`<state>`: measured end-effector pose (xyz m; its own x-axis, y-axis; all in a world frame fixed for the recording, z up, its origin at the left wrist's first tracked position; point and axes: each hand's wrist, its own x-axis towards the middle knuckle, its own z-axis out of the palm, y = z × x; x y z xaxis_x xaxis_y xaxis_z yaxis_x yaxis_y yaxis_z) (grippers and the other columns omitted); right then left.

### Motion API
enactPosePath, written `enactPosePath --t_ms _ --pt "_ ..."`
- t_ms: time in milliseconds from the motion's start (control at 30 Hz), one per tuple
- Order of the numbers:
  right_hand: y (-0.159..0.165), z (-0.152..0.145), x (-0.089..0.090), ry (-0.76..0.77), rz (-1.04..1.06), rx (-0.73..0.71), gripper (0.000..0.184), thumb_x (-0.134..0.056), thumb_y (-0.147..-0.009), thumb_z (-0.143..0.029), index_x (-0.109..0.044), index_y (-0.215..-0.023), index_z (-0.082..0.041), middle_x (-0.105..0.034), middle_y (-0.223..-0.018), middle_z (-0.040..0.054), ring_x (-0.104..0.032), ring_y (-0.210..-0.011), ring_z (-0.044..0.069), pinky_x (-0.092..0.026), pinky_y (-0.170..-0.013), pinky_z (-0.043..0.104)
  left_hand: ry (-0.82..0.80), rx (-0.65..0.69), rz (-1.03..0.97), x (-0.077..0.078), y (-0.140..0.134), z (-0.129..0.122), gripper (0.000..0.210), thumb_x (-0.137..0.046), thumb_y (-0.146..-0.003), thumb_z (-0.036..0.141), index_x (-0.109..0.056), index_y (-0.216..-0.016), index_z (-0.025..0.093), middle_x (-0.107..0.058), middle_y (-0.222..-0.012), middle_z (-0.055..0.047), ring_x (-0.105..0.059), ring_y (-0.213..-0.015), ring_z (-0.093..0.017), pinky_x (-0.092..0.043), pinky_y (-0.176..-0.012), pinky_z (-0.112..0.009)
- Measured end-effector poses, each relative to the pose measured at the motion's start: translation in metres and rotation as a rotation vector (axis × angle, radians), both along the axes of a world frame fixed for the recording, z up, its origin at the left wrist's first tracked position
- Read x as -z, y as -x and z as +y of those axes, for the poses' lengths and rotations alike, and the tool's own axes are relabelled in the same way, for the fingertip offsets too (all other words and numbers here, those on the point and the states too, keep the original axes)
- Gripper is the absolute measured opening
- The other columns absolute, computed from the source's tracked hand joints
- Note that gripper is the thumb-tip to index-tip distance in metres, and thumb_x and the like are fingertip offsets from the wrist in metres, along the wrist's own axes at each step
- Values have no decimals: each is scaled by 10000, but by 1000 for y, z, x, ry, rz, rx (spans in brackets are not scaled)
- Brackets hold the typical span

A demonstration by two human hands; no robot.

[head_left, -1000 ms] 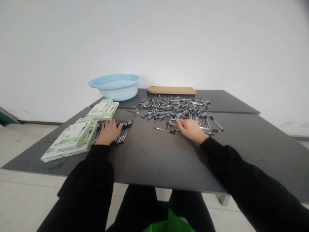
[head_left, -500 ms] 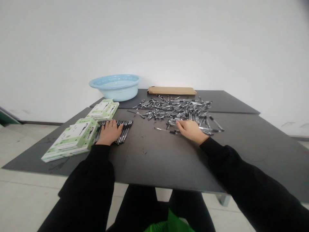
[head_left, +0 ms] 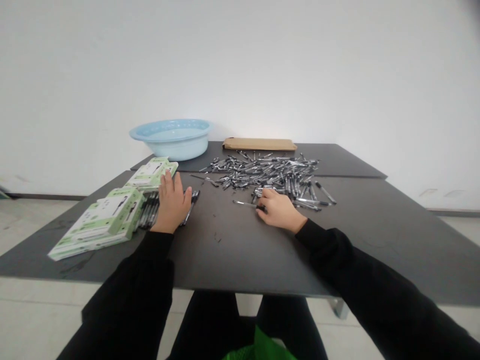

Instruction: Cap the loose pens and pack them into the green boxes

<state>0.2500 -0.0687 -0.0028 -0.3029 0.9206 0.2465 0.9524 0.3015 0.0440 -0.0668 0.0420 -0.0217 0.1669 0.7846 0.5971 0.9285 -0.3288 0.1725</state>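
Note:
My left hand [head_left: 171,204] is open, fingers stretched, over a row of pens [head_left: 149,210] lined up side by side on the table. It hides the middle of that row. At the near edge of a heap of clear pens with black caps [head_left: 273,170], my right hand [head_left: 276,209] has its thumb and fingers closed on the dark end of a single pen [head_left: 244,203]. That pen lies roughly crosswise, its clear end pointing left. Other loose pens lie just behind and to the right of my right hand.
Green and white pen boxes [head_left: 99,215] are stacked left of the row, with more boxes [head_left: 152,172] behind. A light blue basin [head_left: 180,147] stands at the back left. A flat brown cardboard piece [head_left: 259,144] lies behind the heap on the dark table [head_left: 240,255].
My left hand has lifted from the pen row, fingers now pointing more upward. My right hand has come left and slightly nearer, closing on the single pen. The whole view has shifted a little.

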Motion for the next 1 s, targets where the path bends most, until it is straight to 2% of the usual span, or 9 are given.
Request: enactPosePath --t_ms 167,333,433,533,600,700,867,1000 --pt "0 2 4 41 -41 -12 224 -526 -924 -293 -696 -908 -148 -619 -1074 142 -576 -1012 256 -460 -817 327 57 222 185 -6 -51 -26 608 -298 -1002 364 -308 -1538 77 -132 -1651 -222 -103 -1532 -369 -193 -1195 -562" --pt "1 4 7 -31 -73 -80 180 -570 -909 -251 -705 -924 -134 -619 -1068 152 -548 -1017 272 -415 -863 364 61 490 309 -2 -105 -49 574 -364 -999 383 -364 -1519 139 -171 -1653 -182 -121 -1535 -344 -181 -1207 -559" --pt "-3 8 6 -82 -74 -93 177 -542 -925 -214 -699 -923 -134 -618 -1054 148 -529 -1001 265 -381 -856 366 113 569 314 2 -133 -55 564 -391 -998 411 -425 -1467 100 -284 -1609 -214 -240 -1501 -348 -246 -1188 -550" --pt "-11 11 1 -157 -66 -70 192 -509 -948 -199 -688 -938 -132 -615 -1049 148 -509 -989 266 -346 -845 370 140 626 288 1 -155 -54 472 -416 -999 380 -541 -1326 63 -515 -1439 -227 -456 -1370 -305 -355 -1135 -460" --pt "-17 12 -4 -203 -66 -58 198 -506 -961 -221 -682 -931 -133 -611 -1052 146 -497 -988 270 -329 -832 374 135 650 290 -4 -163 -50 382 -412 -1006 351 -617 -1185 82 -655 -1225 -183 -585 -1201 -271 -430 -1046 -413" --pt "-23 14 -8 -257 -76 -57 213 -499 -974 -237 -677 -910 -139 -608 -1047 134 -485 -979 268 -309 -821 378 130 647 338 -10 -168 -40 348 -375 -1022 314 -658 -1076 119 -711 -1012 -124 -656 -1006 -250 -481 -911 -386" --pt "-26 16 -3 -254 -73 -73 238 -481 -983 -235 -693 -924 -148 -612 -1023 133 -471 -963 267 -289 -807 378 181 688 333 -4 -164 -27 300 -393 -1019 287 -667 -1086 185 -721 -987 -71 -681 -893 -195 -487 -738 -279" --pt "-24 15 -4 -263 -41 -80 246 -472 -988 -249 -692 -942 -149 -616 -1016 129 -477 -959 263 -290 -812 373 151 675 322 0 -160 -26 302 -400 -1013 288 -671 -1090 181 -718 -974 -81 -682 -863 -204 -482 -700 -280"
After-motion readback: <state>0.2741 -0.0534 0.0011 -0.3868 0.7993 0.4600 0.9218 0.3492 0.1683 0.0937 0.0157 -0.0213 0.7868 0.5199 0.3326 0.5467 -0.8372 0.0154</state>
